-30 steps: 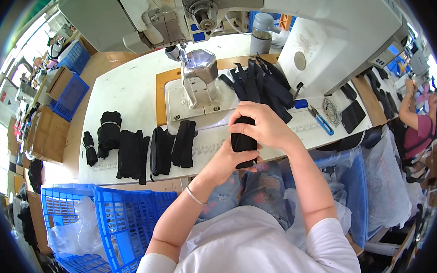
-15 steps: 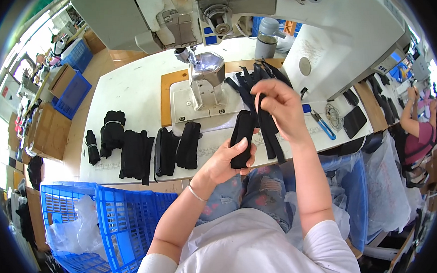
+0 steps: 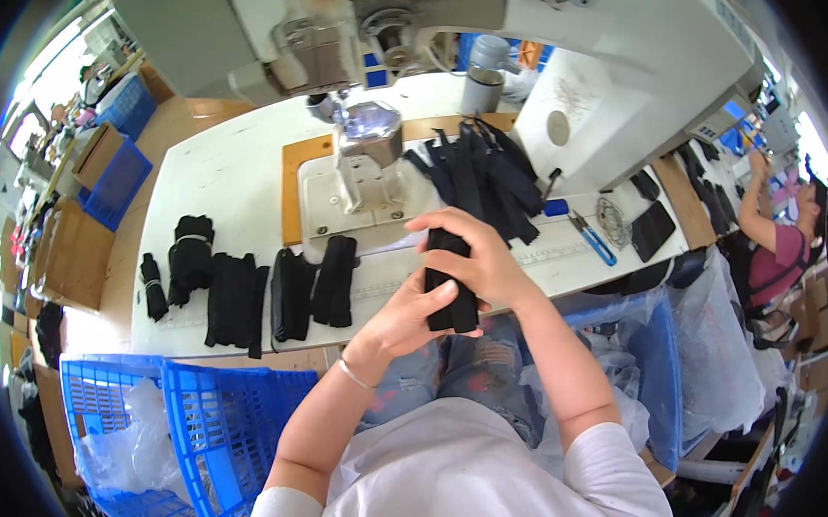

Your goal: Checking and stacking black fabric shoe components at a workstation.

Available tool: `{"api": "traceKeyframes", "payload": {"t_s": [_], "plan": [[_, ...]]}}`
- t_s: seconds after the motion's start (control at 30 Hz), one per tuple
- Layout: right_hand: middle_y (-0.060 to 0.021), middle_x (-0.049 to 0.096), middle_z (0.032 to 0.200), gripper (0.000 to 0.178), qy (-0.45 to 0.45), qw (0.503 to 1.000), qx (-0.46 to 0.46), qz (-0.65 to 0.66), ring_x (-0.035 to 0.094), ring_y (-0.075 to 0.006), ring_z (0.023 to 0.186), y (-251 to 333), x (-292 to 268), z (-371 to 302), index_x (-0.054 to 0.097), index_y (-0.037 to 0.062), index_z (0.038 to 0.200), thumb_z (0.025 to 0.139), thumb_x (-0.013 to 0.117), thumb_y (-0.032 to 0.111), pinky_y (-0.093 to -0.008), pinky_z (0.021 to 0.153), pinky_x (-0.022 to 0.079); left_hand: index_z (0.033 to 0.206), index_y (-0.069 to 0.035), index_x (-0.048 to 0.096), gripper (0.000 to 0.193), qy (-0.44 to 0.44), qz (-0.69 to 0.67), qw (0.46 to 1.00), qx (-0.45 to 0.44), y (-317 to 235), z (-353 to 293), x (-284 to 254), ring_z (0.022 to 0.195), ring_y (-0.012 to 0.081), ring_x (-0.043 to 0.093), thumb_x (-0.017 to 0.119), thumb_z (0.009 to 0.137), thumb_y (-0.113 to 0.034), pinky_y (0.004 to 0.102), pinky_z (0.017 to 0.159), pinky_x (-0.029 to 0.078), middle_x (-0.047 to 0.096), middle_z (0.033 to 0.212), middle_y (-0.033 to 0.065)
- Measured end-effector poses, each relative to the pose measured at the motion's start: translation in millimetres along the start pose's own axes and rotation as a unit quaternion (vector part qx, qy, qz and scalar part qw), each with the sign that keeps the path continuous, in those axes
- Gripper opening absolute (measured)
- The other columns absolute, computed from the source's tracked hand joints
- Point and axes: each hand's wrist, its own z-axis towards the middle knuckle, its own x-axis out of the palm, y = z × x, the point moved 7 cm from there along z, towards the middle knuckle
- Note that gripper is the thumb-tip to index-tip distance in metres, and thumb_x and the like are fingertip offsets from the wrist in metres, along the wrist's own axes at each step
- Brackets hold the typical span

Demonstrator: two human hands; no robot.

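Above the table's front edge, my left hand (image 3: 400, 316) grips a stack of black zipper-like strips (image 3: 457, 310) from its left side, thumb across the front. My right hand (image 3: 484, 260) is closed over the upper part of the same stack, its fingers hiding much of it. Just beyond lies a loose fan of black strips (image 3: 484, 177) beside the sewing machine bed. To the left, several stacked bundles of black strips (image 3: 233, 303) stand along the table edge. Two at the far left are tied, a thick bundle (image 3: 191, 264) and a thin roll (image 3: 154, 290).
A sewing machine head (image 3: 368, 136) rises over the white table (image 3: 216, 165). Blue-handled snips (image 3: 594, 241), a wire coil (image 3: 612, 220) and a dark pad (image 3: 653, 231) lie at right. Blue crates (image 3: 199, 406) flank my lap. A co-worker (image 3: 778, 243) sits far right.
My right hand has come down and left with a hanging strip, joining my left hand on the stack. The view has shifted slightly, moving the whole scene left.
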Motion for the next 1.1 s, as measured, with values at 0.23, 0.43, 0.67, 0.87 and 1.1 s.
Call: {"api": "traceKeyframes", "payload": {"t_s": [0.23, 0.43, 0.67, 0.87, 1.1], "plan": [[-0.0051, 0.061, 0.106, 0.027, -0.002, 0.995, 0.019, 0.096, 0.064, -0.0151, 0.092, -3.1, -5.5, -2.7, 0.063, 0.0018, 0.112, 0.088, 0.062, 0.014, -0.0301, 0.081, 0.05, 0.136, -0.001, 0.043, 0.058, -0.002, -0.017, 0.999, -0.048, 6.2, 1.2, 3.5, 0.121, 0.0337, 0.056, 0.065, 0.093, -0.033, 0.0561, 0.098, 0.051, 0.056, 0.127, 0.0173], [-0.0056, 0.06, 0.114, 0.034, -0.018, 0.99, 0.092, 0.107, 0.06, -0.0163, 0.103, -15.9, -4.1, -11.0, 0.062, 0.0032, 0.116, 0.085, 0.067, 0.018, -0.0309, 0.09, 0.047, 0.129, 0.002, 0.045, 0.054, -0.014, 0.057, 0.996, -0.072, 10.1, 2.9, 7.6, 0.116, 0.0327, 0.06, 0.064, 0.094, -0.034, 0.0496, 0.094, 0.056, 0.061, 0.117, 0.0146], [-0.0059, 0.059, 0.119, 0.043, -0.029, 0.998, 0.045, 0.017, 0.054, -0.0143, 0.112, -8.1, -14.6, -11.0, 0.054, 0.0048, 0.126, 0.085, 0.062, 0.014, -0.0325, 0.099, 0.042, 0.131, 0.001, 0.043, 0.047, -0.035, -0.001, 0.999, -0.035, 2.2, 1.8, 18.6, 0.116, 0.0329, 0.06, 0.06, 0.097, -0.027, 0.0503, 0.095, 0.056, 0.06, 0.119, 0.0151], [-0.0084, 0.062, 0.113, 0.038, -0.056, 0.989, 0.064, 0.124, 0.056, -0.0161, 0.109, -25.3, -21.2, -17.4, 0.056, 0.0044, 0.124, 0.086, 0.056, 0.009, -0.0312, 0.096, 0.044, 0.137, -0.002, 0.036, 0.053, -0.023, 0.021, 0.996, -0.082, 9.0, 5.6, 12.3, 0.117, 0.0325, 0.058, 0.064, 0.095, -0.019, 0.0576, 0.094, 0.054, 0.053, 0.127, 0.0166], [-0.0093, 0.058, 0.098, 0.027, -0.101, 0.992, -0.045, -0.066, 0.058, -0.025, 0.093, -1.7, -14.9, -16.7, 0.061, 0.0054, 0.109, 0.086, 0.067, 0.019, -0.0334, 0.084, 0.046, 0.133, -0.004, 0.043, 0.058, -0.093, 0.06, 0.991, -0.071, 14.6, 7.3, 6.0, 0.111, 0.0262, 0.061, 0.074, 0.088, -0.021, 0.0483, 0.089, 0.057, 0.057, 0.122, 0.0104]]}}
